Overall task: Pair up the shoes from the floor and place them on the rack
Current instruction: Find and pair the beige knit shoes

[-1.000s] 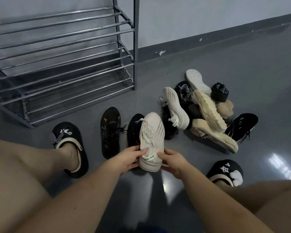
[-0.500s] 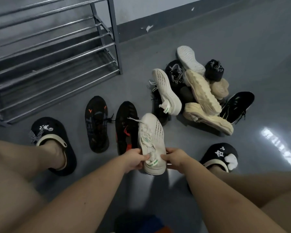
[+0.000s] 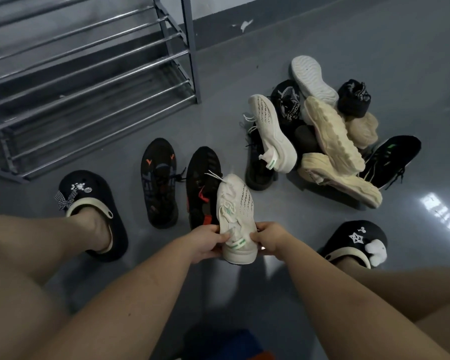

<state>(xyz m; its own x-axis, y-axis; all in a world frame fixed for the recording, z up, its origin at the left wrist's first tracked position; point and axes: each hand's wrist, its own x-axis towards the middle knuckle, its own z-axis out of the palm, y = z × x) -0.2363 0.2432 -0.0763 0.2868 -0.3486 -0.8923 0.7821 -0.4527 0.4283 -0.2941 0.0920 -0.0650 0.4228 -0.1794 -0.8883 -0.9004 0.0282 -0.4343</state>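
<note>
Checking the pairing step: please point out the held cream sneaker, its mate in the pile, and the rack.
Held cream sneaker (image 3: 233,203), head view: knit upper near the toe.
Mate (image 3: 270,126), head view: knit side, lying tilted on the pile.
Rack (image 3: 190,48), head view: right upright post.

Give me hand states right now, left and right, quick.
Left hand: closed, gripping the heel end of the cream sneaker.
Right hand: closed, gripping the same sneaker's heel from the other side.
</note>
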